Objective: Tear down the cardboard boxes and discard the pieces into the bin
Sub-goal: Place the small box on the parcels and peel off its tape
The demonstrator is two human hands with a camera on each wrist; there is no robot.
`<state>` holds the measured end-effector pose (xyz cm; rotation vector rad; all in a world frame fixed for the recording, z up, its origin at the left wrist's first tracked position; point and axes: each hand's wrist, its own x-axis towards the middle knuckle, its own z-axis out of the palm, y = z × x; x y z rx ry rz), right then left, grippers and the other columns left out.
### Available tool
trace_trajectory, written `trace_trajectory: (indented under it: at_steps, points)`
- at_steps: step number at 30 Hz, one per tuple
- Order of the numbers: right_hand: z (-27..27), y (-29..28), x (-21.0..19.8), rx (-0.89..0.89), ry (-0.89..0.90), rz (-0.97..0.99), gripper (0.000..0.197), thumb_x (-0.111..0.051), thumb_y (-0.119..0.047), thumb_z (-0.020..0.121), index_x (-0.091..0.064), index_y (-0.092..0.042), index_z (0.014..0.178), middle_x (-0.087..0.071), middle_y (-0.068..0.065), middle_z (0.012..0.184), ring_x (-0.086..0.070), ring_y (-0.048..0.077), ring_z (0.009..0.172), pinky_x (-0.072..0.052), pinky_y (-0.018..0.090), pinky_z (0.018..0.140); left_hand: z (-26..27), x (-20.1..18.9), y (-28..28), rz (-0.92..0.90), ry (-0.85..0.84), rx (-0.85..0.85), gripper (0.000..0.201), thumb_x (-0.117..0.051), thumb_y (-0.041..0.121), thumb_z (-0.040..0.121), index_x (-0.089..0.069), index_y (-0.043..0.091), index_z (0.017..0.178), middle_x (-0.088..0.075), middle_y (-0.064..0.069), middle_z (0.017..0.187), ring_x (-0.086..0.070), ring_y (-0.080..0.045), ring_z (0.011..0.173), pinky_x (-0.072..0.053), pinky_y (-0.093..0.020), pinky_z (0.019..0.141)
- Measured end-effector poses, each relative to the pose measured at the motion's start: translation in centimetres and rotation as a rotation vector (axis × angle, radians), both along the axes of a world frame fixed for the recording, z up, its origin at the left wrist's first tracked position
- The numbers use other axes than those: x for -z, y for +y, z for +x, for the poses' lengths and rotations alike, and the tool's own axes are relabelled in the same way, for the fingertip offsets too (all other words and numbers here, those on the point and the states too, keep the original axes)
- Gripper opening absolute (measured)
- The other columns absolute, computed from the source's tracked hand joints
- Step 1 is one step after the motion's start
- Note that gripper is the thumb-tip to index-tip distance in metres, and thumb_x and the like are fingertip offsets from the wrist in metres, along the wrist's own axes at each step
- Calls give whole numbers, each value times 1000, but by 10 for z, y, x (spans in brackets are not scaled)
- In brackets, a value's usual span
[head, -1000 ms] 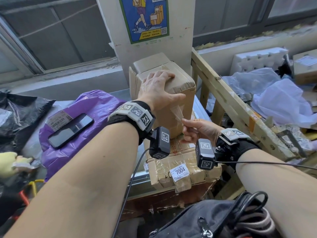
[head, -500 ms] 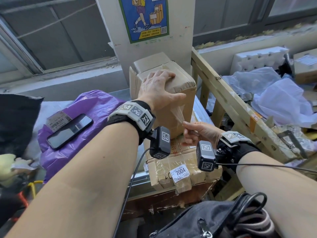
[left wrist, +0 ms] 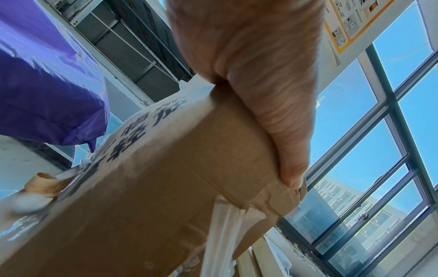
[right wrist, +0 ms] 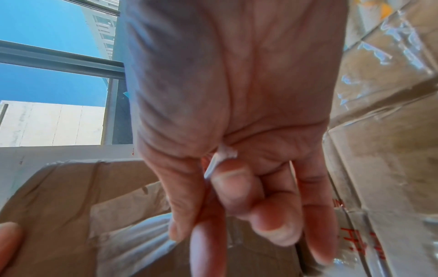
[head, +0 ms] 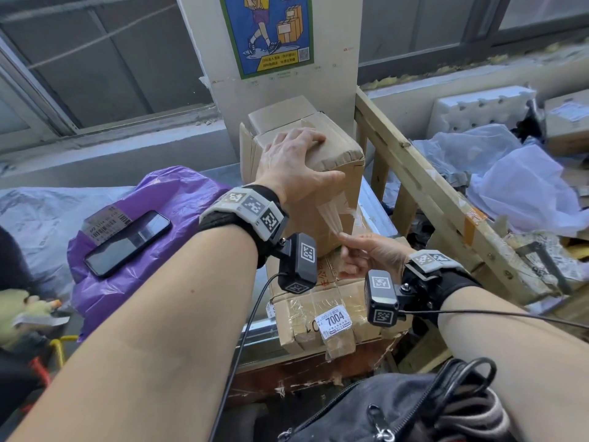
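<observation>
A tall brown cardboard box (head: 334,189) stands upright on a flatter taped box (head: 338,298) that bears a "7004" label. My left hand (head: 293,161) lies over the tall box's top, fingers draped across it and thumb clamped on the front face. The left wrist view shows that thumb (left wrist: 279,131) pressing the box (left wrist: 154,187) near its corner. My right hand (head: 343,239) pinches a strip of clear tape (head: 331,215) stretched off the box's front corner. In the right wrist view the tape end (right wrist: 221,155) sits between thumb and forefinger.
A purple bag (head: 178,199) with a phone (head: 127,242) on it lies to the left. A slanted wooden frame (head: 427,189) runs on the right, with plastic bags (head: 526,186) and foam beyond. A black bag (head: 366,413) sits below my arms. A pillar with a poster (head: 271,33) stands behind.
My right hand has drawn the tape strip a little further down and toward me, so more tape is peeled off. The left hand has stayed on the box top.
</observation>
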<state>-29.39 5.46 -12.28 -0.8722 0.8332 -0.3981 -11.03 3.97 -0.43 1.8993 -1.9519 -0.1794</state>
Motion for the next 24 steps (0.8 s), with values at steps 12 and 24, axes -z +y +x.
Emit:
trace_trajectory:
  at_steps: [12,24]
  points:
    - [0,1,1,-17,1,-1,36,-50,-27,96,-56,-5,68,-37,3,43,-48,18,45,-54,39,79,1,1,-2,0,3,-3,67,-66,62,74,-46,36,132,-43,11,140,-32,-16,130,-23,-35,107]
    - [-2,5,-2,-10,11,30,38,-50,-28,96,-56,-5,67,-39,3,43,-49,18,43,-57,38,74,0,2,-1,-5,2,-7,67,-66,62,74,-46,35,132,-43,12,140,-31,-15,131,-23,-36,106]
